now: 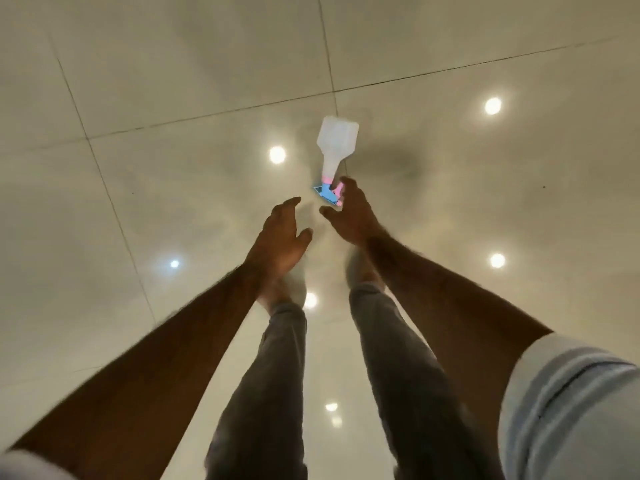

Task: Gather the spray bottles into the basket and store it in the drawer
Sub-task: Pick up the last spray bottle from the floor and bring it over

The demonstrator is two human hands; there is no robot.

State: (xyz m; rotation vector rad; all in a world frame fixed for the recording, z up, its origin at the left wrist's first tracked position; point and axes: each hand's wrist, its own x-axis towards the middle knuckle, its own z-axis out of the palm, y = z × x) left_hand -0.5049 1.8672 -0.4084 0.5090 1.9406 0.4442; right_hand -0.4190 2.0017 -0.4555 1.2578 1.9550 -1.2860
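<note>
A spray bottle lies on its side on the tiled floor, just ahead of a person's right hand, its nozzle end nearest the fingertips. The left hand reaches out just beside the right, to its left, apart from the bottle. Both feet stand on the floor directly below the hands.

An indoor room with a polished floor; large glossy cream tiles with thin dark grout lines spread beyond both hands; round ceiling-light reflections shine around them; which room, unclear.
</note>
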